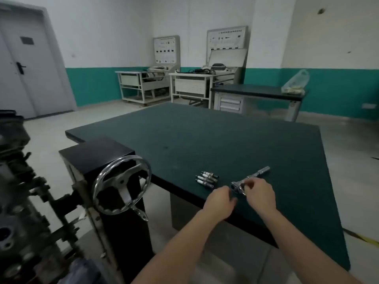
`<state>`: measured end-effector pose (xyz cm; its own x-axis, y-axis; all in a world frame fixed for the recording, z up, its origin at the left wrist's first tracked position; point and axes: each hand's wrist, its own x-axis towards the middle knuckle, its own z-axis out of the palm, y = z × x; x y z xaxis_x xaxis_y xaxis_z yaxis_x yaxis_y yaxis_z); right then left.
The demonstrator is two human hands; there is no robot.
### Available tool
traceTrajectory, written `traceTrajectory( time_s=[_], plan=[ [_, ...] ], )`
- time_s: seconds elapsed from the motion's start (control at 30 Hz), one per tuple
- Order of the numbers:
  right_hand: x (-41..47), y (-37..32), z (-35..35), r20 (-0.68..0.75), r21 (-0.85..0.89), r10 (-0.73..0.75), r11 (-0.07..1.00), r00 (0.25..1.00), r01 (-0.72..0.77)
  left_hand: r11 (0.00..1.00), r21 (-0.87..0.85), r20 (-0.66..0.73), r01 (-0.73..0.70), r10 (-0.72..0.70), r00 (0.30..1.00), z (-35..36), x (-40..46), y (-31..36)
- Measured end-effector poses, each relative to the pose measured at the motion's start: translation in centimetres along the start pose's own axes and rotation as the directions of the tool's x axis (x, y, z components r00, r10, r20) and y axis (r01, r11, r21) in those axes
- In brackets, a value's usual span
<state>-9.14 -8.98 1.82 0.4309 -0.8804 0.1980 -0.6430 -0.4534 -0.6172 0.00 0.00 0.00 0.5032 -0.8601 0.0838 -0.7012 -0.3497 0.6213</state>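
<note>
A metal ratchet wrench (254, 175) lies on the dark green table (205, 140), its handle pointing up and right. My right hand (261, 195) pinches the wrench at its head end near the front edge. My left hand (219, 201) is just left of the head, fingers curled; whether it touches the wrench is hidden. Several spark plugs (207, 177) lie in a small cluster to the left of the wrench.
An engine on a stand (26, 201) fills the left side, with a black post and a chrome handwheel (122, 185) close to the table's left corner. Training benches (143, 85), a second green table (258, 92) and a plastic bag (296, 82) stand far back.
</note>
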Motion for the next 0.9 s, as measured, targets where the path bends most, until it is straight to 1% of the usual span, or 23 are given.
traceTrajectory(
  time_s=[0.03,0.17,0.2,0.27,0.33,0.5,0.77,0.83,0.9],
  plan=[
    [0.5,0.3,0.0,0.021,-0.025,0.015,1.000,1.000,-0.014,0.999,0.032,0.031,0.010,-0.011,0.999,0.4,0.3,0.5],
    [1.6,1.2,1.6,0.102,-0.124,0.048,0.992,0.994,-0.035,0.998,0.068,0.040,0.000,-0.003,0.999,1.5,1.3,0.8],
    [1.4,1.3,2.3,0.108,-0.147,0.037,0.989,0.994,-0.021,0.999,0.052,0.043,-0.014,0.011,0.999,1.5,1.3,0.5],
    [1.1,1.4,3.0,0.072,-0.200,0.016,0.980,0.997,-0.001,0.999,-0.025,0.045,-0.035,0.037,0.998,1.1,1.1,-0.4],
    [1.0,1.3,3.2,0.042,-0.196,0.017,0.981,0.999,-0.009,0.994,-0.095,0.052,-0.051,0.056,0.997,0.8,0.8,-1.4],
    [0.4,1.1,3.2,0.034,-0.207,0.016,0.978,0.999,-0.009,0.984,-0.137,0.080,-0.110,0.121,0.989,0.7,-0.5,-2.3],
    [0.0,0.8,2.7,0.054,-0.195,0.049,0.980,0.997,-0.037,0.989,-0.145,0.075,-0.038,0.049,0.996,0.8,-0.1,-1.5],
    [-0.1,0.6,2.7,0.061,-0.182,0.055,0.982,0.997,-0.043,0.986,-0.167,0.068,0.000,0.012,0.998,0.9,0.3,-1.4],
    [-0.4,0.3,2.7,0.067,-0.152,0.058,0.987,0.996,-0.047,0.972,-0.225,0.058,0.065,-0.053,0.997,0.9,0.7,-1.0]
  ],
)
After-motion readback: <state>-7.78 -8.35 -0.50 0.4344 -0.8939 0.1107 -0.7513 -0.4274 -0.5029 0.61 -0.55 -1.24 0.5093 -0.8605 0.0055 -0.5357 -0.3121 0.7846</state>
